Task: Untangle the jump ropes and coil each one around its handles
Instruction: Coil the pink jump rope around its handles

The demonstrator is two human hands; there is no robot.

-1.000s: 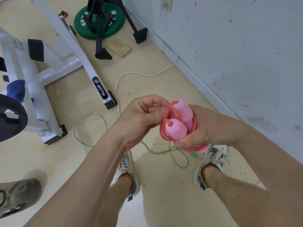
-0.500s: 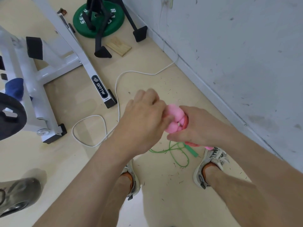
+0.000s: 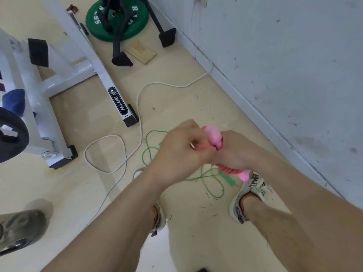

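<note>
The right hand [image 3: 233, 152] is closed around the pink handles [image 3: 214, 137], which are held together as a bundle, with red cord [image 3: 228, 169] wound about them and showing below the fist. The left hand [image 3: 182, 152] is curled in tight against the bundle, fingers narrow, apparently pinching the free end of the cord; motion blur hides exactly what they hold.

The likely failure is here: if the left fingers let the end go before it is tucked, the springy cord probably loosens and the coils slide off the handles. A slack right grip could let the two handles splay and shed the wraps.

Below the bundle, on the floor [image 3: 176, 107], the green jump rope [image 3: 212, 179] lies in loose loops between the shoes, uncoiled. Stepping on it could snag it.

The tucking point sits between the hands and cannot be seen. The green rope passes behind the forearms, so whether it is knotted is unclear. To the bundle's left, a white cable [image 3: 125, 161] loops across the floor.
</note>
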